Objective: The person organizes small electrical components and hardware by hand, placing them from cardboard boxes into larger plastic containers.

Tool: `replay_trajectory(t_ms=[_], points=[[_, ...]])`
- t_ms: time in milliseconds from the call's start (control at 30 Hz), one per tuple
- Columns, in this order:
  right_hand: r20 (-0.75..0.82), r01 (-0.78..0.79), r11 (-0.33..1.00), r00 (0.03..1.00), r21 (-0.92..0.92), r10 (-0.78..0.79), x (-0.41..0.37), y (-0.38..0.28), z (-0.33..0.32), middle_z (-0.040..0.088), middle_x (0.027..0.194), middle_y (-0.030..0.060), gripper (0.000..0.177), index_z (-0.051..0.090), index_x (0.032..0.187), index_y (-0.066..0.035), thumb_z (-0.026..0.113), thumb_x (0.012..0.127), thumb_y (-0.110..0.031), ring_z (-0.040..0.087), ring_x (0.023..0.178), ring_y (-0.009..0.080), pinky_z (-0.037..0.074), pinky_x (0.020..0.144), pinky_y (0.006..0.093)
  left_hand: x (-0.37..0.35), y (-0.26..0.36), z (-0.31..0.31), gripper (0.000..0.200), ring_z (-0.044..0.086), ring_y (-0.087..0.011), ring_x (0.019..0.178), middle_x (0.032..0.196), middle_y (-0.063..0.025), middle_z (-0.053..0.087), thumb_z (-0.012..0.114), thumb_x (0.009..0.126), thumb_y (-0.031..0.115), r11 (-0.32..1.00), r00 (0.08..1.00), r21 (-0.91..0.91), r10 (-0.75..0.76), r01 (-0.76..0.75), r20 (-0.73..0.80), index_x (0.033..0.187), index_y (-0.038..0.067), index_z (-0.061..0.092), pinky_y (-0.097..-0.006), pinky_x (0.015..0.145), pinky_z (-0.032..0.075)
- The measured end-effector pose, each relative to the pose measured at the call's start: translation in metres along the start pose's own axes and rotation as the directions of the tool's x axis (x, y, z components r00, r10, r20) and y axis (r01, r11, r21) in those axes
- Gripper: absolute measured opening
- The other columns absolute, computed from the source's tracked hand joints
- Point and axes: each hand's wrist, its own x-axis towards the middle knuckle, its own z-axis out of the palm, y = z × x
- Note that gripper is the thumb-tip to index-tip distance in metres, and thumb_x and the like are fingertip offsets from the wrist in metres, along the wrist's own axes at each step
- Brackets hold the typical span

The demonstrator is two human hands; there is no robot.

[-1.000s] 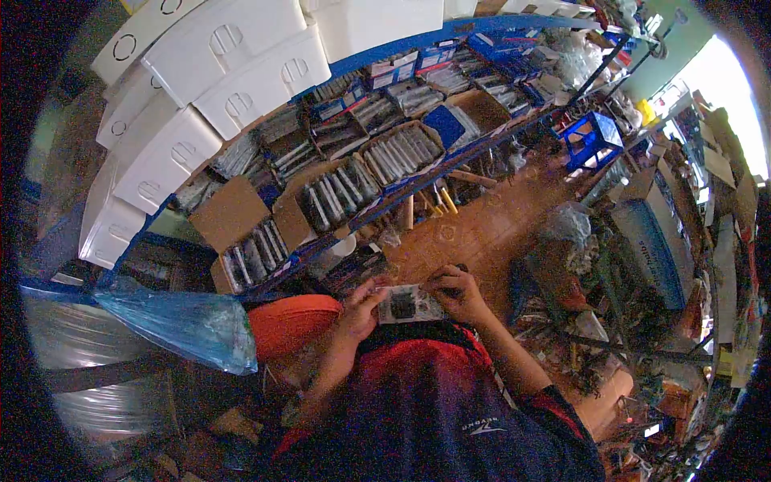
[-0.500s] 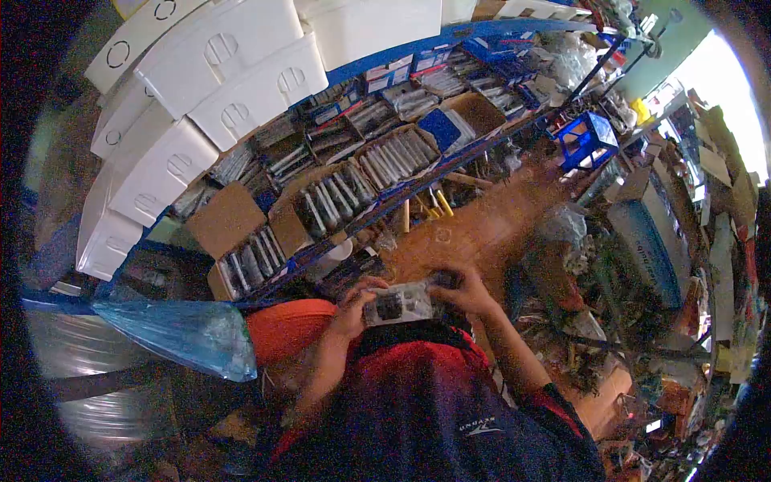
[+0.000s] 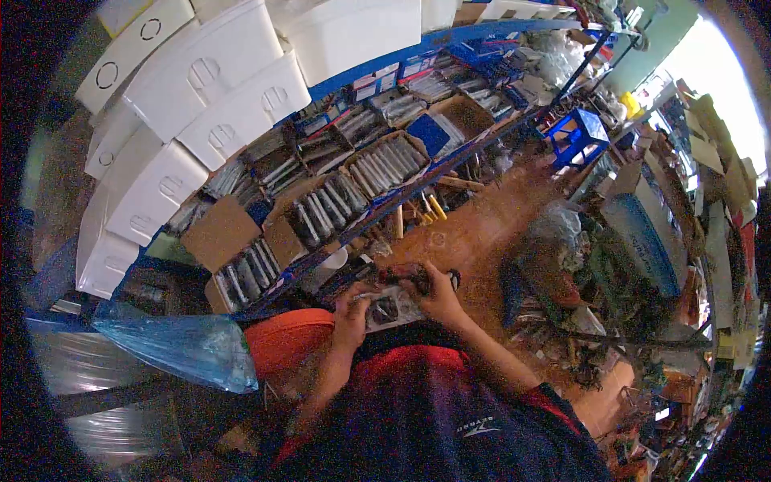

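A small clear plastic packet (image 3: 389, 311) with dark and pale parts inside lies against my body, between my hands. My left hand (image 3: 351, 319) is closed on its left edge. At its upper right, my right hand (image 3: 438, 296) is closed round a dark tool, which seems to be scissors (image 3: 451, 279) with a black handle loop showing beside the fingers. The far end of the tool, over the packet's top, is blurred. An orange-red round tub (image 3: 291, 344) stands just left of my left hand.
White plastic bins (image 3: 210, 76) are stacked on the blue-edged shelf at upper left. Cardboard boxes of wrapped items (image 3: 387, 166) fill the shelf below. A blue stool (image 3: 577, 138) stands on the brown floor (image 3: 474, 233). Blue plastic wrap (image 3: 181, 349) hangs at left; clutter lies right.
My right hand has moved left over the packet's top edge, and the dark tool in it shows more clearly. The packet has tilted. The whole view has shifted slightly.
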Motion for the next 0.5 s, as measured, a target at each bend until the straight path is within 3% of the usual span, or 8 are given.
replay_trajectory(t_ms=[67,167,267,367,433,467,500], points=[[0.024,-0.035,0.937,0.999,-0.347,0.046,0.001,0.001,-0.009,0.065,0.095,0.0107,0.023,0.057,0.105,0.0,0.06,0.086,-0.013,0.061,0.081,0.0182,0.049,0.072,0.03,0.001,0.004,0.001,0.021,0.058,-0.0176,0.091,0.097,-0.0089,0.062,0.048,0.08,0.008,0.991,0.997,-0.116,-0.066,0.069,0.032,0.096,0.002,0.059,-0.0297,0.077,0.047],[-0.036,-0.148,0.952,0.989,-0.269,0.144,0.008,-0.014,-0.023,0.064,0.103,0.0086,0.024,0.058,0.106,-0.003,0.056,0.086,-0.016,0.061,0.094,0.02,0.048,0.079,0.0325,0.001,-0.004,0.003,0.021,0.058,-0.0162,0.088,0.094,-0.0077,0.061,0.048,0.079,0.01,0.995,0.996,0.058,0.081,-0.08,-0.027,0.095,0.002,0.059,-0.0293,0.076,0.046],[-0.338,-0.091,0.98,0.93,0.178,0.148,0.026,0.027,-0.051,0.063,0.104,0.011,0.025,0.06,0.104,-0.003,0.055,0.086,-0.02,0.06,0.097,0.0256,0.049,0.079,0.0346,-0.001,-0.01,-0.004,0.02,0.057,-0.0156,0.084,0.09,-0.0064,0.06,0.049,0.079,0.011,0.909,0.977,-0.405,-0.167,0.1,-0.133,0.094,0.003,0.059,-0.0296,0.076,0.045],[-0.205,-0.161,0.906,0.945,0.393,0.256,0.017,0.059,-0.077,0.061,0.109,0.0119,0.034,0.056,0.111,-0.004,0.054,0.086,-0.026,0.057,0.104,0.0285,0.046,0.087,0.0369,0.009,0.026,-0.013,0.017,0.057,-0.0149,0.077,0.087,-0.0058,0.058,0.046,0.081,0.008,0.923,0.978,-0.379,-0.14,0.073,-0.153,0.093,0.003,0.058,-0.0304,0.071,0.048],[-0.039,-0.155,0.585,0.951,0.796,0.306,0.008,0.051,-0.065,0.058,0.113,0.0121,0.038,0.052,0.117,-0.003,0.053,0.086,-0.024,0.053,0.108,0.0267,0.042,0.092,0.0388,0.01,0.03,-0.016,0.017,0.058,-0.0159,0.077,0.089,-0.0067,0.059,0.045,0.083,0.007,0.915,0.98,-0.396,-0.142,0.076,-0.14,0.094,0.003,0.057,-0.0311,0.07,0.05],[0.042,-0.153,0.362,0.954,0.92,0.297,0.005,0.046,-0.061,0.056,0.115,0.0123,0.04,0.049,0.119,-0.002,0.053,0.086,-0.023,0.052,0.11,0.0258,0.04,0.095,0.0397,0.011,0.03,-0.014,0.017,0.059,-0.0168,0.078,0.09,-0.0075,0.059,0.045,0.083,0.007,0.914,0.981,-0.4,-0.14,0.075,-0.137,0.095,0.003,0.057,-0.0318,0.07,0.051],[0.032,-0.107,0.291,0.967,0.951,0.251,0.005,0.03,-0.053,0.055,0.115,0.0136,0.04,0.048,0.12,-0.001,0.054,0.084,-0.019,0.052,0.108,0.0258,0.041,0.094,0.0379,0.013,0.029,-0.011,0.018,0.061,-0.0177,0.08,0.092,-0.0083,0.06,0.044,0.084,0.007,0.912,0.982,-0.405,-0.137,0.072,-0.133,0.096,0.003,0.056,-0.0324,0.069,0.052]])
